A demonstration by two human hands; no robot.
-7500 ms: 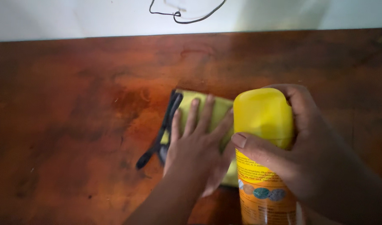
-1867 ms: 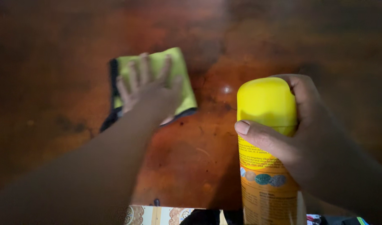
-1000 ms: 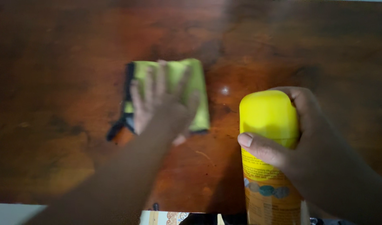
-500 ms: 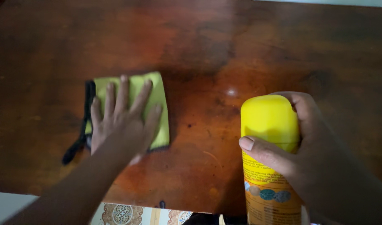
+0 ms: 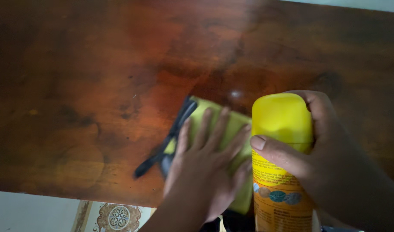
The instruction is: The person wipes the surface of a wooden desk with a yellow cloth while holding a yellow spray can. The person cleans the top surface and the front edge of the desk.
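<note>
Pressing my left hand (image 5: 203, 165) flat, fingers spread wide, I hold the folded yellow-green cloth (image 5: 225, 129) against the wooden tabletop (image 5: 98, 86), near its front edge and just beside the spray can (image 5: 283, 172). That hand grips nothing; the palm and all fingers bear down on the fabric. A dark trim or strap (image 5: 164, 144) trails from the cloth's left edge and lies loose on the wood. My right hand (image 5: 321, 159) is wrapped around the can, thumb across the front below the yellow cap (image 5: 282, 117), which sits on the can; the can stands upright, its lower end out of view. Findings on method: pressure should be even across the palm so the cloth stays flat and does not bunch under the fingertips. Strokes should overlap, and follow the grain if it can be read; in this light I cannot tell. The loose trim could drag or fold under, so it is best kept on the trailing side. The can sits close to the wiping path; holding it clear and vertical would avoid a knock. Patterned floor tile (image 5: 115, 217) shows below the table edge.
</note>
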